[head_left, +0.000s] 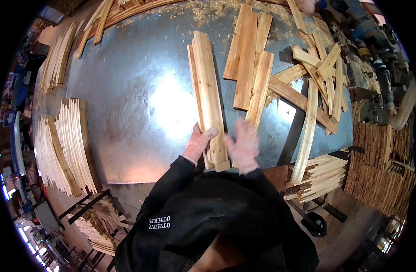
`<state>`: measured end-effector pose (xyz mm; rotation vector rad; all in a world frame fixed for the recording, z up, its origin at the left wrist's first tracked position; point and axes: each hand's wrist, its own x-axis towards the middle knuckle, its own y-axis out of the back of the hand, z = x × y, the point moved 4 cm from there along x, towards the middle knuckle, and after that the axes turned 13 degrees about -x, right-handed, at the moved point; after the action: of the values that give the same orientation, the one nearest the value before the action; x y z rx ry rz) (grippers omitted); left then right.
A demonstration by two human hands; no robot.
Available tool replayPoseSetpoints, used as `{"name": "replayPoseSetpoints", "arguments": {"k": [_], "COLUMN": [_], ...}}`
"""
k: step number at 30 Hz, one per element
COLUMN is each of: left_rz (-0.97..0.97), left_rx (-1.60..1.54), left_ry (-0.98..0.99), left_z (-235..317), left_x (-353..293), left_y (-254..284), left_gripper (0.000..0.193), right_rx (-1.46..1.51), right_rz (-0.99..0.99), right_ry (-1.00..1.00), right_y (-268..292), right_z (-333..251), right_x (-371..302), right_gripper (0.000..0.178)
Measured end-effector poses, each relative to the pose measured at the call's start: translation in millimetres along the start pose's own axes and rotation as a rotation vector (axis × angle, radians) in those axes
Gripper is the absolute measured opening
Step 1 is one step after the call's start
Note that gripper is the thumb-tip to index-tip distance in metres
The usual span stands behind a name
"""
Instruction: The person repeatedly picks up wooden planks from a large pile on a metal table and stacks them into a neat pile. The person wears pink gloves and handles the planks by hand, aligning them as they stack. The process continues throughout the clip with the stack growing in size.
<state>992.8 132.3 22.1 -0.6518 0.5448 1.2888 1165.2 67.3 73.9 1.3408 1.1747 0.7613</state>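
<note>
A small bundle of pale wooden boards (208,90) lies lengthwise in front of me, its near end at my body. My left hand (199,143), in a light knit glove, grips the bundle's left edge near that end, the thumb over the top board and the other fingers partly hidden. Just right of the boards is my right hand (244,146), gloved too and slightly blurred, its fingers apart and nothing in it. Whether its thumb side touches the boards I cannot tell. Farther right, several loose boards (249,59) lie overlapping.
A grey metal tabletop (122,104) bears it all, with sawdust and shavings (208,13) along the far side. Crossed wood strips (323,68) pile up at the right. Upright-edged stacks of strips (74,145) stand at the left. More stacked wood (321,177) sits below the right edge.
</note>
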Motion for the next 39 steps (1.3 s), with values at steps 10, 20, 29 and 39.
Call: {"name": "replayPoseSetpoints", "arguments": {"k": [10,20,29,39], "left_rz": [0.084,0.154,0.598,0.711], "left_rx": [-0.280,-0.119,0.500,0.831], "left_ry": [-0.260,-0.244,-0.184,-0.325], "left_z": [-8,17,65,50], "left_x": [-11,-57,-52,-38], "left_y": [49,96,167,154], "left_gripper": [0.076,0.070,0.071,0.120], "right_rx": [0.275,0.419,1.289,0.357], "right_rz": [0.194,0.075,-0.502,-0.476], "right_ry": [-0.222,-0.160,-0.020,0.430], "right_y": [22,13,-83,-109], "right_z": [42,-15,-133,-173], "right_x": [102,143,44,95], "right_gripper": [0.098,0.097,0.114,0.059]}}
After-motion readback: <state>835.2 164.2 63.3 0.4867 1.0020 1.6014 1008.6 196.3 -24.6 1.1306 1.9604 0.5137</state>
